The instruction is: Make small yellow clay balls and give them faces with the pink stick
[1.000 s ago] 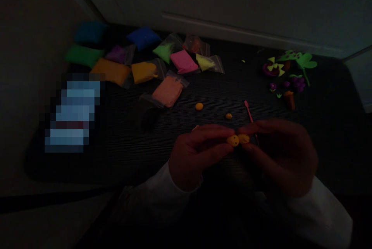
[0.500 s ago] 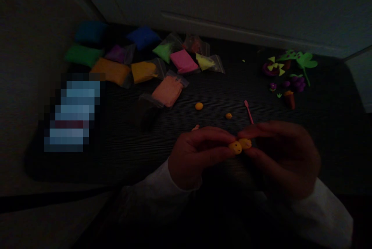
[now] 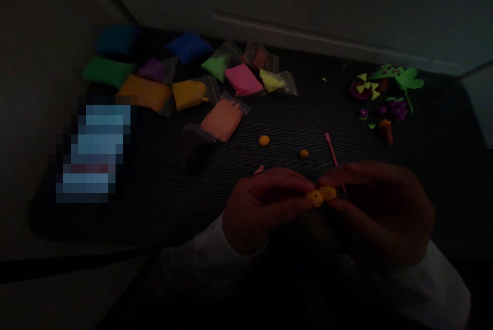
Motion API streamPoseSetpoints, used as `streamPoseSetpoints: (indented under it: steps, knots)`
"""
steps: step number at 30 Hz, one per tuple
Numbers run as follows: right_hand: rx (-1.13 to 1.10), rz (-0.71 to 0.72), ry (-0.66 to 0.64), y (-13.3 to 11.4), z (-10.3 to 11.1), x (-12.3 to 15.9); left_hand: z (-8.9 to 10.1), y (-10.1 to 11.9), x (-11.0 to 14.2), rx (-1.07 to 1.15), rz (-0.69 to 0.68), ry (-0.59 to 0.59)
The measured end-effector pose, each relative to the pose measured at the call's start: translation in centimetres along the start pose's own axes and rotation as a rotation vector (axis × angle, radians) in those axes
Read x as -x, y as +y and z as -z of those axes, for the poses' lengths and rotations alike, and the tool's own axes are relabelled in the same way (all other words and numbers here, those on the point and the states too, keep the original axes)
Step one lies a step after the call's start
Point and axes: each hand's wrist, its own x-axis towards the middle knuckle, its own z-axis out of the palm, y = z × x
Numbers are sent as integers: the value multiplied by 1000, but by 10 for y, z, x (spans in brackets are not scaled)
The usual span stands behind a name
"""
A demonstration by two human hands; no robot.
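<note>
Between the thumb and fingers of my left hand [image 3: 256, 212] is a small yellow clay ball [image 3: 316, 198] with dark eye-like dots. My right hand [image 3: 396, 212] pinches a yellow clay piece [image 3: 328, 193] that has a small bump on its side. The two pieces touch each other; whether they are stuck together I cannot tell. Just beyond my hands lie an orange-yellow clay ball [image 3: 264, 140] and a smaller clay piece [image 3: 304, 153] with a dark dot. A pink modelling tool [image 3: 330, 146] runs partly behind my right fingers. Past my left hand lies a scrap of peach clay [image 3: 259, 170].
Bags of coloured clay, among them a peach bag [image 3: 222, 120] and an orange bag [image 3: 144, 94], lie across the back left of the dark table [image 3: 162, 176]. A blurred-out bright screen [image 3: 94, 148] is at left. Finished-looking clay shapes, including a green flower [image 3: 409, 79], sit at back right.
Both hands have shifted very slightly right with the yellow clay pieces, which are turned a little. More of the pink tool's lower end shows. The view has moved slightly.
</note>
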Motion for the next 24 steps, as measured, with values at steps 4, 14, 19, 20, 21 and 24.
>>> streamPoseSetpoints:
  steps: [4, 14, 19, 20, 21, 24]
  knots:
    - [-19, -28, -23, 0, 1, 0, -1, 1, 1, -15, 32, 10]
    - [1, -57, -31, 0, 2, -1, -2, -1, 1, 1, 30, -18]
    - [-11, -67, -47, 1, 1, -2, -1, 0, 0, -27, 12, -31]
    - [-5, -68, -43, 1, 0, -1, -1, 0, 0, -28, 13, -30]
    - [4, -70, -39, 1, 0, -1, -1, 1, 0, -26, 14, -25]
    - [18, -74, -27, 3, -1, 0, -2, 2, -2, -18, 46, -7]
